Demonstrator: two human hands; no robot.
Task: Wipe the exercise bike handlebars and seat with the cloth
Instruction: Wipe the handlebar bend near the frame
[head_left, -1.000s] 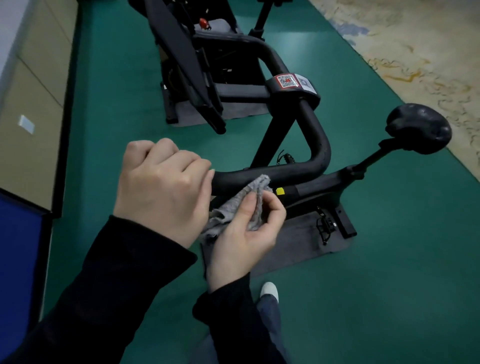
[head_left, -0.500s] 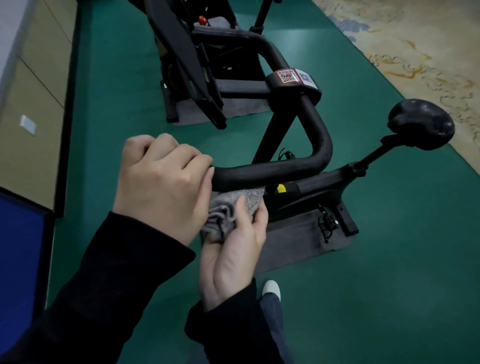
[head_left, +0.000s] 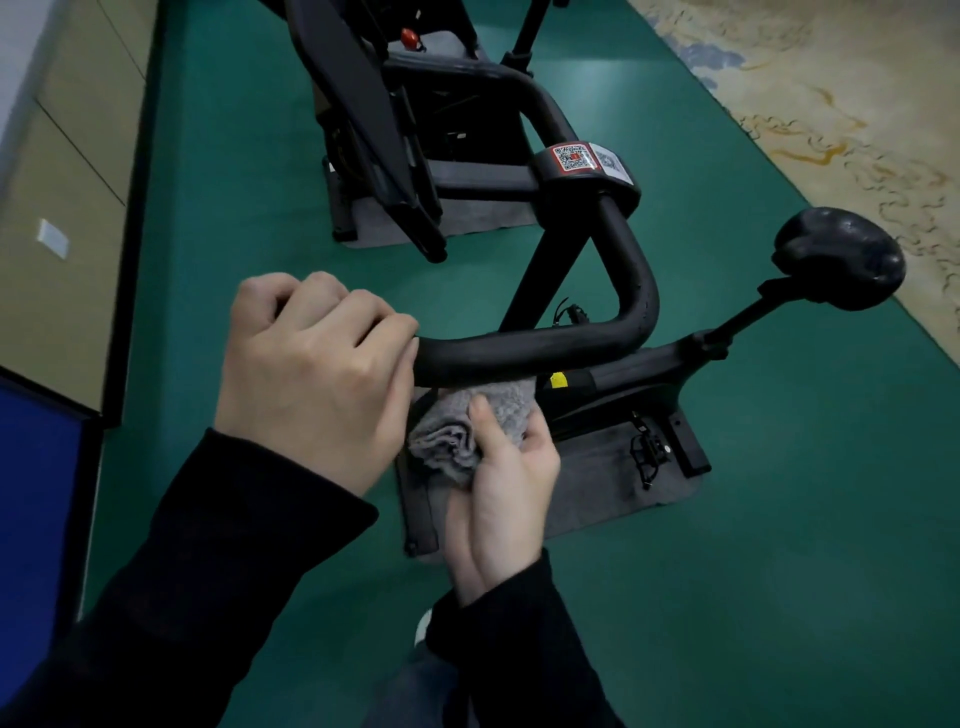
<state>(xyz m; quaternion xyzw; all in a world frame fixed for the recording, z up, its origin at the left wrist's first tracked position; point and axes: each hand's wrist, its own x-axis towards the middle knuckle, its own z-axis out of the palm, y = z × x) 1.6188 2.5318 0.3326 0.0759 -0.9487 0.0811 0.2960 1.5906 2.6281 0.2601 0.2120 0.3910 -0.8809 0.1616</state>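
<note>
Left hand (head_left: 311, 374) is closed in a fist round the near end of the handlebar (head_left: 545, 348); the bar end is hidden by the fingers. The cloth (head_left: 457, 436), grey and bunched, is held in the right hand (head_left: 501, 499), with the thumb laid across its top and the fingers curled beneath. The cloth is seen just under the near straight run of the handlebar, its upper edge meeting the bar's lower edge; actual contact cannot be confirmed. The seat (head_left: 839, 257) is seen well apart to the right on its post, touched by neither hand. A red QR sticker (head_left: 571, 157) is noted on the clamp farther along the bar. A grey mat (head_left: 597, 488) is laid under the bike base on the green floor (head_left: 779, 571)
</note>
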